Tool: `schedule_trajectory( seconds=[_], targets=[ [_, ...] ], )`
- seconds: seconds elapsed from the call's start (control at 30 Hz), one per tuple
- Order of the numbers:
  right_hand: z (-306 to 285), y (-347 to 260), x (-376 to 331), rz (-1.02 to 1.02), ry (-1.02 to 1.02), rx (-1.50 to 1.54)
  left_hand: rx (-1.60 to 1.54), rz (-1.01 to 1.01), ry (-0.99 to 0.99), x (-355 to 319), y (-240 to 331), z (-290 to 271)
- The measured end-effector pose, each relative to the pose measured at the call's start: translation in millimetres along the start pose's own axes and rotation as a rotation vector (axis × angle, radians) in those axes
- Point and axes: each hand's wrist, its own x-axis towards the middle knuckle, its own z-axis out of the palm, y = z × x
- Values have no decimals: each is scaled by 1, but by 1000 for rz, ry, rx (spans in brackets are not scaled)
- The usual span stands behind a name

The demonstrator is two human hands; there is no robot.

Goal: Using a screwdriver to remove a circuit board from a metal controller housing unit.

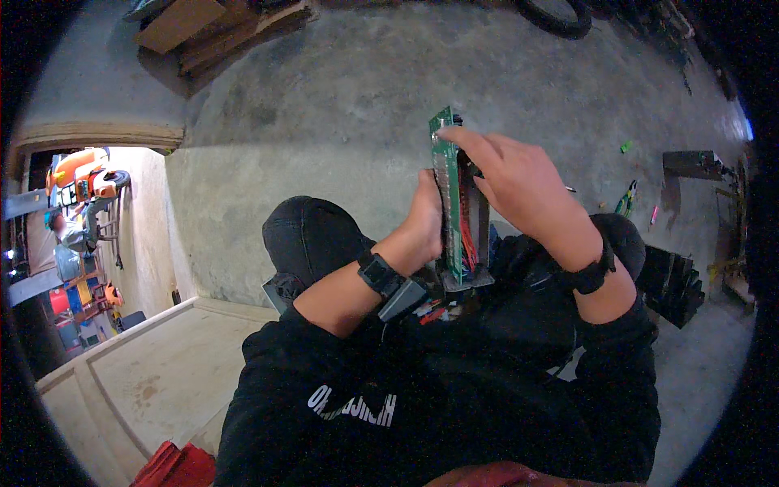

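A long green circuit board (445, 166) stands on edge above my lap, fixed along a dark frame (469, 282). Red wires (466, 231) run lengthwise inside the frame, behind the board. My left hand (423, 213) is closed against the board's left side and supports it, though most of its fingers are hidden behind the unit. At the far end, my right hand (519, 178) reaches over from the right. Its index fingertip presses the board's upper face, and the thumb lies by the frame; the other fingers are partly hidden.
On the concrete floor to the right lie pliers (627, 200), a pink pen-like item (654, 215) and a small green piece (626, 147). A black case (670, 284) stands nearby. Cardboard (180, 24) and a tyre (556, 20) are at the far side. A wooden panel (154, 373) borders the left.
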Motion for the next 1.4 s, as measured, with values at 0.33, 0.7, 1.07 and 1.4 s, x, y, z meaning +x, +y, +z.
schedule_trajectory(
  seconds=[0.33, 0.7, 1.07, 1.4],
  targets=[
    [4, -1, -1, 45, 83, 29, -10, 61, -57, 4, -1, 1],
    [6, -5, -2, 12, 126, -8, -30, 43, -13, 0, -2, 8],
    [7, 6, 1, 47, 88, 58, 10, 34, 22, -2, 1, 9],
    [8, -7, -1, 144, 141, 71, -36, 57, -25, -2, 6, 11]
  ],
)
